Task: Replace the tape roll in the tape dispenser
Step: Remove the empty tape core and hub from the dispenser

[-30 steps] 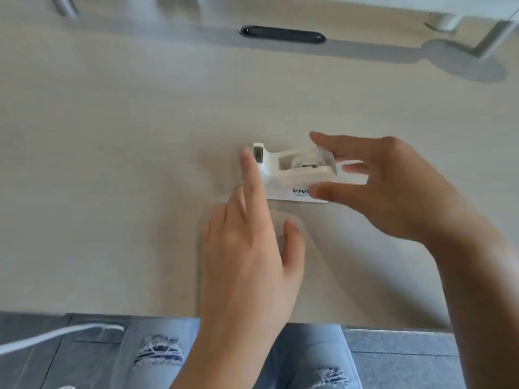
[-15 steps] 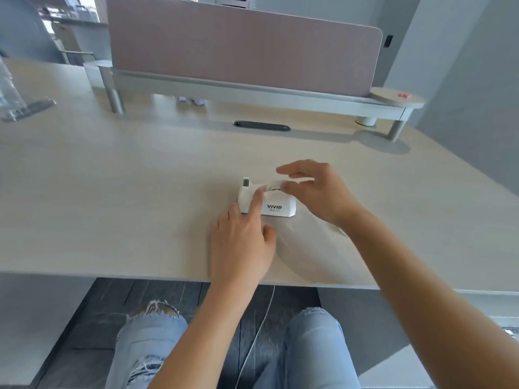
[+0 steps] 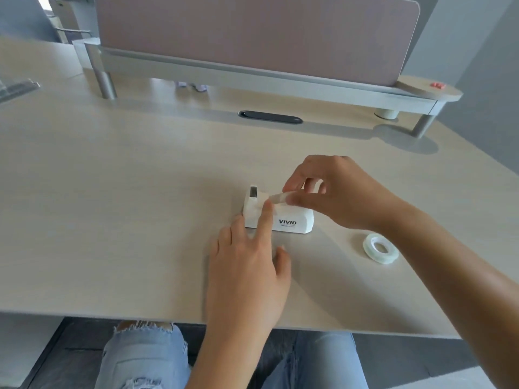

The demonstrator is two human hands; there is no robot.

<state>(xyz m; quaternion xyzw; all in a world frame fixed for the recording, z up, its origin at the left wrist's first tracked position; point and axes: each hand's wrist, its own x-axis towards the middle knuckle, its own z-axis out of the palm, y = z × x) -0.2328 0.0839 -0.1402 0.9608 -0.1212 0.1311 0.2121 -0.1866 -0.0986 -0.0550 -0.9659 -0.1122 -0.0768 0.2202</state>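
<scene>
A white tape dispenser [image 3: 292, 220] marked VIVID sits on the pale wooden desk [image 3: 126, 206], its cutter end pointing left. My right hand [image 3: 334, 192] pinches the roll [image 3: 276, 198] seated in the dispenser's top, thumb and forefinger closed on it. My left hand [image 3: 247, 262] rests on the desk in front, its index finger pressed against the dispenser's near side. A second clear tape roll [image 3: 380, 248] lies flat on the desk to the right, under my right forearm.
A pink divider screen on a grey rail [image 3: 252, 77] runs across the back of the desk. A dark cable slot [image 3: 270, 117] sits in front of it. A small round shelf [image 3: 429, 89] holds a red item. The desk's front edge is close to my knees.
The view has lifted and come closer. My right hand's fingers have closed on the roll in the dispenser. The loose roll on the right has come into view.
</scene>
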